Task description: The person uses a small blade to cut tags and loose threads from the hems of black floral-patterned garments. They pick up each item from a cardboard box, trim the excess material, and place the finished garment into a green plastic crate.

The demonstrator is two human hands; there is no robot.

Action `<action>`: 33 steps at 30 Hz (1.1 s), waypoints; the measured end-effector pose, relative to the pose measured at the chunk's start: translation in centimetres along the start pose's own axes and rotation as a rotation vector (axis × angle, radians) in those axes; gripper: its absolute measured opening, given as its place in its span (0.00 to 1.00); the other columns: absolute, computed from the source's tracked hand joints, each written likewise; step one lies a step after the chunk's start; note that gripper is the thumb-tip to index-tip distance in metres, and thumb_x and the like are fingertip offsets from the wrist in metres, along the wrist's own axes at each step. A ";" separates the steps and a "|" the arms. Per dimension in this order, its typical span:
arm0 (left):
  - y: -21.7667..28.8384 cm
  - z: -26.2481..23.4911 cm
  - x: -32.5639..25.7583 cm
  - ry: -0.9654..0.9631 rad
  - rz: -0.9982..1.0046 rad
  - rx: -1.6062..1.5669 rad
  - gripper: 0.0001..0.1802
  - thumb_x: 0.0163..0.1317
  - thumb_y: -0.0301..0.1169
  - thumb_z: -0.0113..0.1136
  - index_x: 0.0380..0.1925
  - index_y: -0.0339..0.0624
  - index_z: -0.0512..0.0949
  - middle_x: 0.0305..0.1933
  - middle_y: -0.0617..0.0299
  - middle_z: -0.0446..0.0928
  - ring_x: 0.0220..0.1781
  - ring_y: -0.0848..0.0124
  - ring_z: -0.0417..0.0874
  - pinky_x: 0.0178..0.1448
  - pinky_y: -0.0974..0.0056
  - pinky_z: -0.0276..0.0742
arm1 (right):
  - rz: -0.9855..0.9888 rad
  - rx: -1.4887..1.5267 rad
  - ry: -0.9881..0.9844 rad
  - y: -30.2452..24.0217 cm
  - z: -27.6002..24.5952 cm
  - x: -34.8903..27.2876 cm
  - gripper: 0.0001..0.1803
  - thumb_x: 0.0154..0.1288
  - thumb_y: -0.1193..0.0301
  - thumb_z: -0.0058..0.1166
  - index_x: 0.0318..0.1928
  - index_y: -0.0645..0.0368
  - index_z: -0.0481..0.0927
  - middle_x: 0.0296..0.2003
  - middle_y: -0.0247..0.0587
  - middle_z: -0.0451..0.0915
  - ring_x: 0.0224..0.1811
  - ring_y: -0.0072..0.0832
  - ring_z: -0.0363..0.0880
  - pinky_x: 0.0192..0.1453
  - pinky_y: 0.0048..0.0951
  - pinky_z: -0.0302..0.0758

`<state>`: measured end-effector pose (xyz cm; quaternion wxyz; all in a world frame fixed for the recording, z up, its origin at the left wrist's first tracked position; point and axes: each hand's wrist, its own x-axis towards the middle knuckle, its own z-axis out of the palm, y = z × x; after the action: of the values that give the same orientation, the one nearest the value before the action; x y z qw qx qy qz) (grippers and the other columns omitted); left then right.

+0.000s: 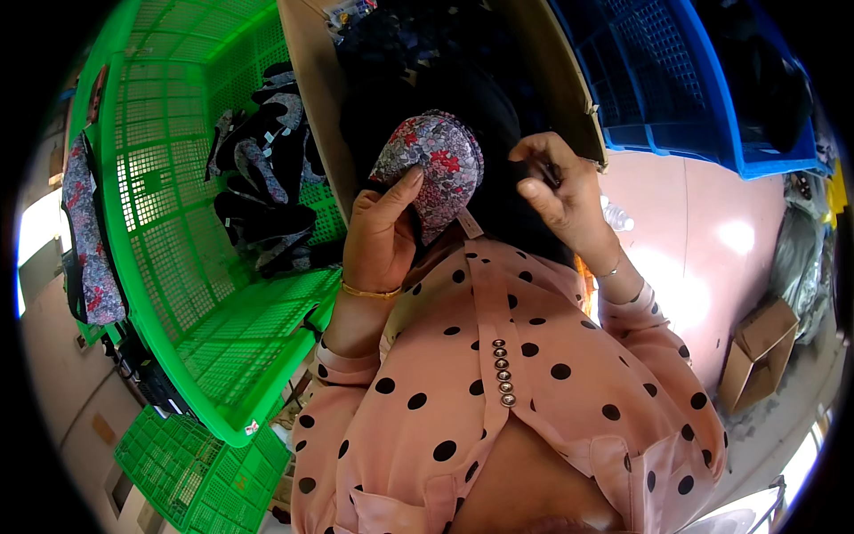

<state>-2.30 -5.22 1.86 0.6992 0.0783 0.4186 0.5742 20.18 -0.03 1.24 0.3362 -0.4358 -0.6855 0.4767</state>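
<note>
At the far left, a flowered cloth [84, 236] is hung over the rim of a big green plastic basket [191, 285]. The basket is made of a grid of small holes. A heap of dark and flowered cloth pieces [262, 169] is piled inside it. A smaller green crate [200, 476] is seen below it.

Next, a round, padded flowered cup [431, 169] (red and grey blooms on it) is held up in the middle, in front of a brown cardboard box [311, 98] filled with dark cloth. The left hand [378, 236] is closed on the cup's lower edge, with the thumb pressed on its side. A gold bangle is worn on that wrist.

The right hand [560, 191] is pinched shut on a piece of black cloth [525, 160] just beside the cup.

A blue plastic crate [676, 80] is seen at the upper right, and a small cardboard box [756, 351] is lying on the pink floor.
</note>
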 end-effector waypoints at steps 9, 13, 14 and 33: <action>-1.1 -0.3 -0.8 -0.010 0.021 0.038 0.10 0.66 0.23 0.56 0.46 0.34 0.79 0.48 0.56 0.81 0.49 0.68 0.83 0.58 0.61 0.78 | -0.162 -0.115 0.137 -1.1 2.2 3.5 0.10 0.63 0.68 0.62 0.37 0.62 0.77 0.28 0.48 0.81 0.30 0.34 0.83 0.33 0.28 0.77; -0.7 -1.3 -0.5 0.048 0.024 0.031 0.11 0.67 0.25 0.55 0.48 0.37 0.78 0.48 0.57 0.81 0.49 0.67 0.83 0.58 0.59 0.78 | 0.189 0.352 0.248 0.2 0.6 4.3 0.12 0.72 0.67 0.51 0.31 0.59 0.74 0.19 0.28 0.69 0.20 0.16 0.63 0.24 0.20 0.63; -0.5 -1.3 -0.4 0.046 0.010 -0.017 0.12 0.68 0.27 0.55 0.49 0.37 0.77 0.48 0.58 0.81 0.50 0.67 0.82 0.58 0.59 0.77 | 0.281 0.499 0.280 0.4 0.1 4.3 0.14 0.73 0.65 0.49 0.30 0.58 0.73 0.19 0.26 0.67 0.18 0.14 0.60 0.22 0.18 0.59; 1.2 1.7 -1.8 -0.026 0.038 0.450 0.13 0.61 0.21 0.59 0.46 0.31 0.79 0.45 0.58 0.82 0.44 0.72 0.83 0.51 0.67 0.79 | -0.208 -0.110 -0.005 -4.7 -0.5 2.7 0.16 0.59 0.65 0.64 0.40 0.65 0.78 0.27 0.48 0.77 0.28 0.38 0.80 0.34 0.31 0.76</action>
<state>-2.04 -5.76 4.58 0.6584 0.2477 0.5255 0.4785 18.25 1.84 5.98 0.3576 -0.3790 -0.7529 0.4021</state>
